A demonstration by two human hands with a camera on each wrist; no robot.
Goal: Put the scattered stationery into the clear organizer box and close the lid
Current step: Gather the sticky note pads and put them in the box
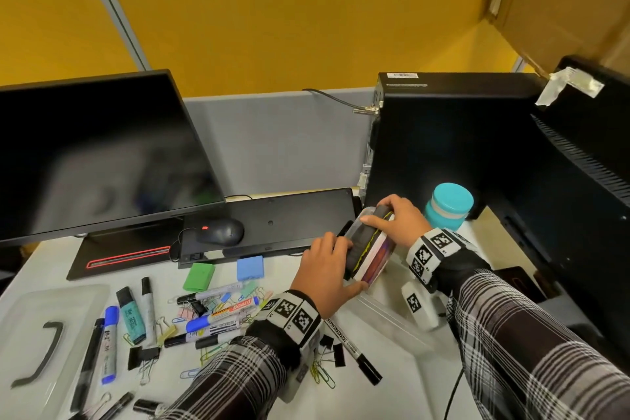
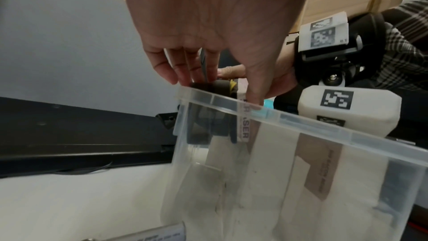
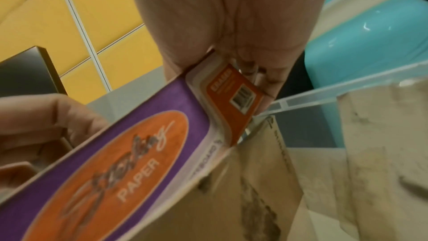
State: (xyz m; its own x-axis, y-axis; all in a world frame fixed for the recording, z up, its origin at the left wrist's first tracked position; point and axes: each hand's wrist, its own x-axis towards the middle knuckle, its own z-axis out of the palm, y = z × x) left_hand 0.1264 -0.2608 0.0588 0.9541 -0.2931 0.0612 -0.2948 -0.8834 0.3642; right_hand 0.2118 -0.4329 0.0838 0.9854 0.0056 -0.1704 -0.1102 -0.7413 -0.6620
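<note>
Stationery is lying scattered on the desk, left of the clear box. Both hands are holding a board eraser at the box's far rim, beside the keyboard. Left hand is gripping its near end; right hand is gripping its far end.

Both arms wear long sleeves of dark plaid cloth crossed with white and grey lines. Above each cuff sits a black fabric wrist wrap. Round the left wrist runs a band of white blocks printed with black square-pattern markers; the right wrist carries the same kind of band. Under the right wrist hangs a rounded white plastic camera housing with one more black marker, fixed by a black strap and a metal screw
</note>
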